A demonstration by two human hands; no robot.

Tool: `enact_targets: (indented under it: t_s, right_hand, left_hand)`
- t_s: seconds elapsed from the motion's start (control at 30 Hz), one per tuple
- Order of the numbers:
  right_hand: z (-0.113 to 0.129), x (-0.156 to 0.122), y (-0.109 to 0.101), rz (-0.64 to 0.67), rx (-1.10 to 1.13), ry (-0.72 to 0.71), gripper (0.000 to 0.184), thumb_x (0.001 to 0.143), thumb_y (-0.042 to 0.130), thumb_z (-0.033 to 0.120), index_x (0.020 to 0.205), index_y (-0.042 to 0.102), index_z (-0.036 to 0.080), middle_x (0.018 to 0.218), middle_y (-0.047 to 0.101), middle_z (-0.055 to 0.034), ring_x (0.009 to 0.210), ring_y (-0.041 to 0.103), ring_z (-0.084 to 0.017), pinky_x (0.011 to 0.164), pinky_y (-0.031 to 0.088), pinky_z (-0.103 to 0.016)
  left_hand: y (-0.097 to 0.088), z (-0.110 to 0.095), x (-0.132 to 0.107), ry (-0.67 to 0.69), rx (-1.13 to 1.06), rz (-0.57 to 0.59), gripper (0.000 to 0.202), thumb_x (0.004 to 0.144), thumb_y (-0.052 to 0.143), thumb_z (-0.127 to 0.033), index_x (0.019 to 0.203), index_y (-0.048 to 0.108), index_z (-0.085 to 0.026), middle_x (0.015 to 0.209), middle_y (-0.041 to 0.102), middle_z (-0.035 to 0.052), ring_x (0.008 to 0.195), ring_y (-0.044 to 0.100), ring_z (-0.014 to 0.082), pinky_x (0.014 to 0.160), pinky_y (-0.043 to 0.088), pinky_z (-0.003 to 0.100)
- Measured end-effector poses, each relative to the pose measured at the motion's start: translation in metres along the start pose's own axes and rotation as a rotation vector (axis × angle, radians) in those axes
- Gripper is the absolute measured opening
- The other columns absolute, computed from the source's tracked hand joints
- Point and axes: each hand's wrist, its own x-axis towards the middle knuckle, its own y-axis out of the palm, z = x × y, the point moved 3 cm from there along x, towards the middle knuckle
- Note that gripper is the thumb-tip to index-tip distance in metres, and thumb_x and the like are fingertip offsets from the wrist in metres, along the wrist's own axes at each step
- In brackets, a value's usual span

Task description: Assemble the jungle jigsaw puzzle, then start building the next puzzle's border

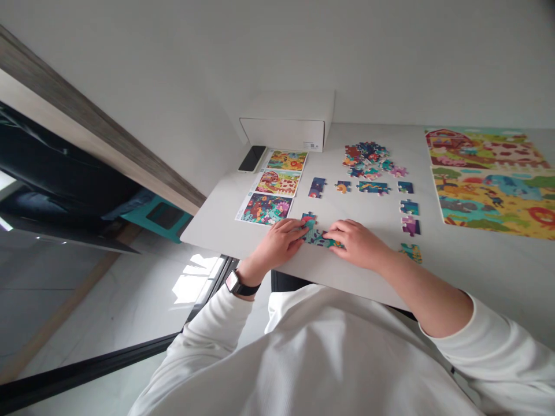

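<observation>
My left hand (280, 241) and right hand (356, 244) lie on either side, fingertips on the teal cardboard jigsaw pieces (318, 238) near the white table's (219, 232) near edge, whether pinching I cannot tell, and uneven pressure could pop the joins apart.

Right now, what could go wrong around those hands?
The right forearm passes close to a loose teal puzzle piece, so a sideways move might knock it. The left hand sits beside a floral picture card, which could get nudged. The teal pieces under the right hand lie fairly near the table's edge, so a slip might push them toward it.
</observation>
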Motion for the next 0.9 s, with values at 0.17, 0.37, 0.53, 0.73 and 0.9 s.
enact_targets:
  t_s: [0.17,0.37,0.53,0.73,0.9]
  right_hand:
    - [-0.001,0.001,0.001,-0.01,0.002,-0.002,0.032,0.091,0.079,0.017,0.122,0.081,0.023,0.115,0.073,-0.0106,0.105,0.067,-0.029,0.101,0.055,-0.046]
    - [0.004,0.002,-0.001,0.007,-0.011,0.024,0.029,0.091,0.082,0.019,0.12,0.082,0.023,0.117,0.074,-0.0106,0.107,0.067,-0.028,0.1,0.053,-0.044]
    - [0.004,0.002,-0.012,-0.024,0.003,0.046,0.026,0.094,0.081,0.024,0.12,0.082,0.023,0.121,0.074,-0.0104,0.109,0.069,-0.027,0.101,0.054,-0.044]
    - [-0.018,-0.003,-0.044,-0.198,0.041,0.102,0.021,0.1,0.073,0.023,0.119,0.081,0.025,0.118,0.075,-0.0102,0.111,0.071,-0.026,0.104,0.056,-0.045]
    - [-0.048,-0.018,-0.078,-0.343,0.04,0.228,0.023,0.102,0.067,0.025,0.121,0.08,0.027,0.123,0.075,-0.01,0.114,0.072,-0.026,0.105,0.058,-0.043]
  left_hand:
    - [-0.001,0.004,0.002,0.003,0.002,0.025,0.04,0.105,0.061,-0.025,0.142,0.075,-0.03,0.147,0.07,0.0103,0.137,0.063,0.0313,0.118,0.052,0.054]
    - [-0.009,0.007,0.008,0.024,0.052,0.04,0.034,0.103,0.067,-0.032,0.135,0.078,-0.03,0.137,0.074,0.0103,0.13,0.066,0.0319,0.116,0.052,0.053]
    - [-0.027,0.002,0.028,0.063,0.024,-0.052,0.033,0.105,0.066,-0.033,0.136,0.076,-0.028,0.133,0.076,0.0104,0.124,0.07,0.0293,0.113,0.053,0.049]
    - [-0.05,-0.002,0.081,0.052,-0.086,-0.238,0.025,0.108,0.062,-0.036,0.121,0.079,-0.024,0.119,0.08,0.0095,0.115,0.074,0.027,0.108,0.055,0.045]
    - [-0.035,0.005,0.126,-0.063,-0.322,-0.294,0.024,0.104,0.064,-0.038,0.106,0.081,-0.021,0.103,0.081,0.0076,0.099,0.075,0.0226,0.095,0.058,0.038]
